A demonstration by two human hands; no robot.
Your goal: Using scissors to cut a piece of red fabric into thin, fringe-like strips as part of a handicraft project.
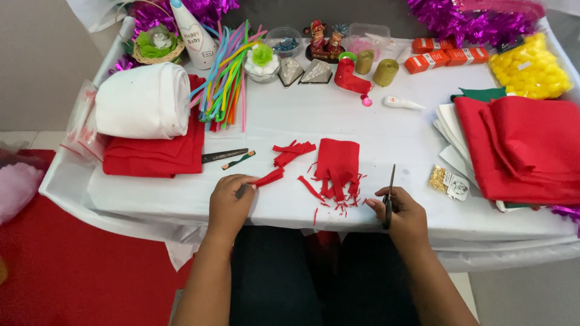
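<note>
Left hand [231, 196] palm-down near the front edge of the white-covered tabletop [386, 130], fingers curled, tips pinching the near end of a small red felt strip [268, 177]. Strip angled up and to the right, lying flat on the cloth.

Right hand [400, 208] closed around the handles of a pair of scissors [389, 194]; blades together, pointing away toward the far side, tip clear of the felt.

Between the hands: red felt piece [337, 162], near edge cut into a fringe of narrow strips. Loose red snippets [336, 204] scattered just below and left of it. Small heap of cut red strips [291, 151] to the far left of the felt piece, apart from it.

Left side: white fabric roll [145, 99] resting on folded red felt [158, 154]. Bundle of multicoloured pipe cleaners [225, 75] just right of the roll. Dark flat tool [224, 155] and a short dark-green strip [238, 160] lying beyond the left hand.

Right side: stack of red felt sheets [525, 145] over white sheets, green showing at the far edge. Small packet of gold bits [448, 181] just left of the stack. Bag of yellow pompoms [530, 67] at far right; orange boxes [444, 57] beside it.

Far edge: purple tinsel [471, 18], gold glitter pots [376, 67], red ribbon roll [350, 77], white glue tube [403, 103].
</note>
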